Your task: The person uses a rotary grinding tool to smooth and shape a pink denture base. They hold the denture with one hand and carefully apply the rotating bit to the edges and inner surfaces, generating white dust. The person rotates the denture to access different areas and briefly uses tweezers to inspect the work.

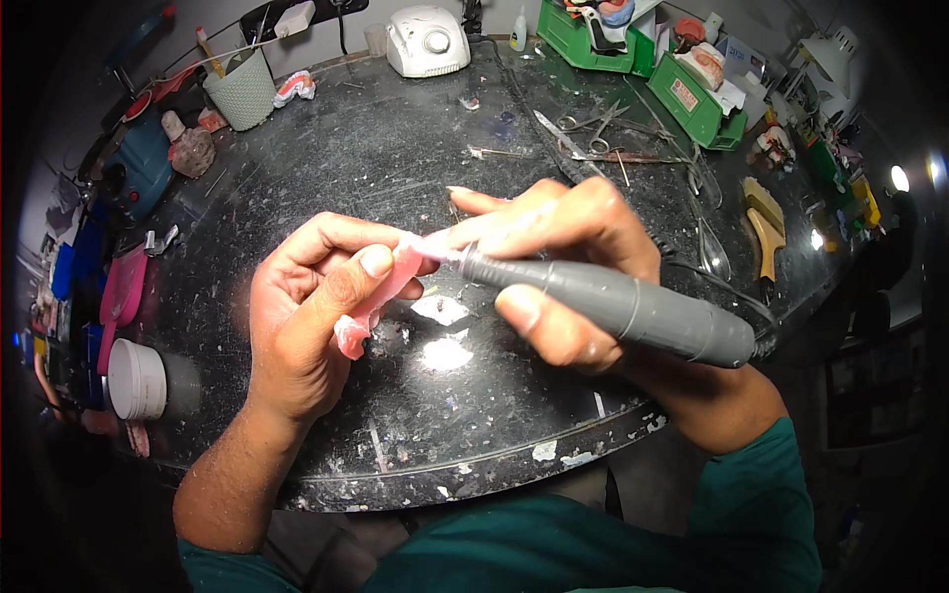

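My left hand (308,306) pinches a curved pink denture base (399,275) between thumb and fingers, over the near middle of the table. A dark grey rotary handpiece (633,304) lies across my right hand (583,222), gripped between thumb and fingers. Its slim nose points left, and its tip meets or nearly meets the upper end of the denture base. Pale dust and the right fingers blur that spot, so the bur's shape is hidden. Fine white dust coats the fingers of my right hand.
A white control box (428,42) stands at the back. Scissors (599,128) and other metal tools lie at far right, near green bins (697,99) and a brush (765,232). A white tub (137,380) sits at left, a pale cup (242,91) at far left.
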`<state>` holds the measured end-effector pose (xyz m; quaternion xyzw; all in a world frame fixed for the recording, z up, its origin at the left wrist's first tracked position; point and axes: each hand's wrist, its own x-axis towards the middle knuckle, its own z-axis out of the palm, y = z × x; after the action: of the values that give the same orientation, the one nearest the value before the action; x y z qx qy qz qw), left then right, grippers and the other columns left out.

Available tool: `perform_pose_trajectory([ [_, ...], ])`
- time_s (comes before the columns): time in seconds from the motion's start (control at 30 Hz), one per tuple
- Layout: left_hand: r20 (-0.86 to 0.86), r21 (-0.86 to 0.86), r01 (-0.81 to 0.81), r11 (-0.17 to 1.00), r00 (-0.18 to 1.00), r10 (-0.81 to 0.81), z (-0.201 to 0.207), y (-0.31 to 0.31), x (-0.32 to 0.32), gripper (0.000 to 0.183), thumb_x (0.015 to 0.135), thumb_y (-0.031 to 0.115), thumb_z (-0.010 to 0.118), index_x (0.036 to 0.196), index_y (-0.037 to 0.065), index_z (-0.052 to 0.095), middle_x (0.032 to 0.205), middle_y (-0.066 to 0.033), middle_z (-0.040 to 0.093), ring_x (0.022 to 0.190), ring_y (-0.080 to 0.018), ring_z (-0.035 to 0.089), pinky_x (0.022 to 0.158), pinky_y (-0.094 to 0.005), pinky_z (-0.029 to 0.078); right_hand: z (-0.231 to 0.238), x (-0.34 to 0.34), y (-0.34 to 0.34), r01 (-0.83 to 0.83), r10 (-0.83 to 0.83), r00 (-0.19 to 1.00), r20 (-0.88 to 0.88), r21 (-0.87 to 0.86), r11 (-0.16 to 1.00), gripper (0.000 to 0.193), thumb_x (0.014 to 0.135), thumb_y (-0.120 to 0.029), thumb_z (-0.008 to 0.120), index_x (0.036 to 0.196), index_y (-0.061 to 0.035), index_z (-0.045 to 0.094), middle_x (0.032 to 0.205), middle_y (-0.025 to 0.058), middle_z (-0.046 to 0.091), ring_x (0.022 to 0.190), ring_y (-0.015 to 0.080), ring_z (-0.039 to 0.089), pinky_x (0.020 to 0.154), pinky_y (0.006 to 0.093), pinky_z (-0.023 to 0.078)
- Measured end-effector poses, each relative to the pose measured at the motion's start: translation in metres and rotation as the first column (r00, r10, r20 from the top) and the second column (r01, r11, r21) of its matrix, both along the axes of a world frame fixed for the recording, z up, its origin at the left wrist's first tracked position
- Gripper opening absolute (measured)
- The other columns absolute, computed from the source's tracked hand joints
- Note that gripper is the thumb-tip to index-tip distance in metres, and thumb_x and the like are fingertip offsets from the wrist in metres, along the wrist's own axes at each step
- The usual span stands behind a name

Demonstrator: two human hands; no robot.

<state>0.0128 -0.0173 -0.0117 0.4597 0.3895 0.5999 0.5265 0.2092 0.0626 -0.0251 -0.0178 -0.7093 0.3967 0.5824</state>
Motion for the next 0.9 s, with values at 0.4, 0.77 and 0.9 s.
perform_pose_trajectory([
  [0.4, 0.134, -0.057, 0.185, 0.981, 0.975, -0.176, -0.001, 0.004, 0.005, 0.045, 0.095, 0.022, 0.058, 0.128, -0.006, 0.044, 0.103, -0.0212, 0.068, 0.088, -0.0213, 0.068, 0.075, -0.0268, 0.051, 0.007, 0.004, -0.006, -0.114, 0.154, 0.974, 0.165, -0.231, 0.966, 0.032, 0.087, 0.001, 0.070, 0.116, -0.0019, 0.056, 0.099, 0.0076, 0.061, 0.090, 0.0120, 0.064, 0.083, 0.0277, 0.053],
  [0.77, -0.269, 0.318, -0.110, 0.942, 0.942, 0.200, -0.009, 0.003, 0.004, 0.033, 0.089, 0.002, 0.067, 0.119, -0.004, 0.056, 0.112, -0.0149, 0.065, 0.106, -0.0191, 0.063, 0.096, -0.0328, 0.047, 0.009, 0.005, 0.001, 0.141, -0.132, 0.984, 0.118, -0.071, 0.988, 0.034, 0.083, 0.003, 0.072, 0.114, -0.0022, 0.058, 0.099, 0.0048, 0.060, 0.090, 0.0092, 0.062, 0.082, 0.0243, 0.051],
  [0.9, -0.273, 0.348, -0.096, 0.933, 0.941, 0.199, -0.009, 0.003, 0.003, 0.032, 0.087, -0.003, 0.068, 0.116, -0.005, 0.058, 0.109, -0.0142, 0.066, 0.102, -0.0195, 0.065, 0.096, -0.0342, 0.050, 0.015, 0.009, -0.004, 0.202, -0.191, 0.969, 0.160, -0.053, 0.978, 0.036, 0.087, -0.008, 0.067, 0.120, -0.0012, 0.054, 0.099, 0.0083, 0.061, 0.094, 0.0137, 0.061, 0.087, 0.0309, 0.050],
])
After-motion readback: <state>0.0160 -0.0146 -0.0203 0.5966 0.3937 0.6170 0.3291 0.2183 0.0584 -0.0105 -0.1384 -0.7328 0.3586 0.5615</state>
